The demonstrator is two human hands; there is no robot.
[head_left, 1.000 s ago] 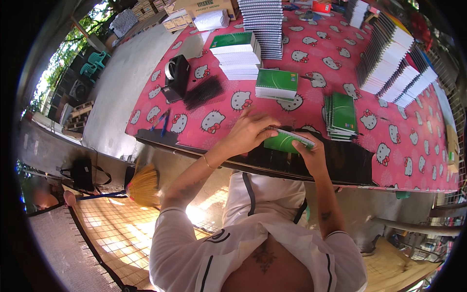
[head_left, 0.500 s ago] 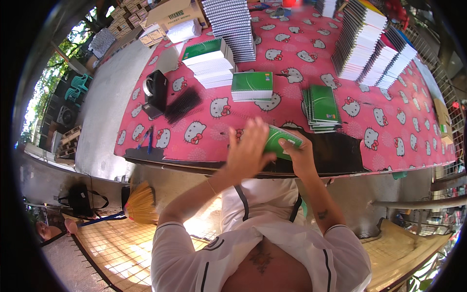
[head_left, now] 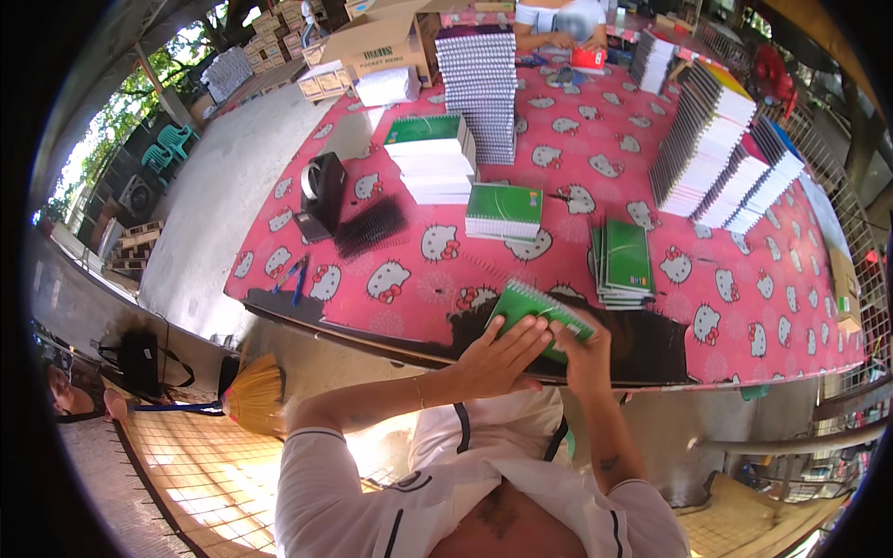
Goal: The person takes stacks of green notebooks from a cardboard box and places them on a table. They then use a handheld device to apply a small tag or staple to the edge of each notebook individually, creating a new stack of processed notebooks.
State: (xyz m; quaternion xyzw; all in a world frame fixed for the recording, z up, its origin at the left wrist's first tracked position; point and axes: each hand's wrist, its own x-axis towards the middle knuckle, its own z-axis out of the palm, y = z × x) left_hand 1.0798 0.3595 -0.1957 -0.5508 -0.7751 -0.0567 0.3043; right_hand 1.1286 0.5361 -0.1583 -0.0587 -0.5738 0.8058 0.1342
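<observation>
Right hand (head_left: pixel 586 358) grips green notebook (head_left: pixel 519 305) near table edge (head_left: pixel 372 346), left hand (head_left: pixel 504 357) laid across.

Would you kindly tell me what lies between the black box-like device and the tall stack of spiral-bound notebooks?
In the head view, a green-topped, white-paged stack stands between them on the pink tablecloth.
</observation>
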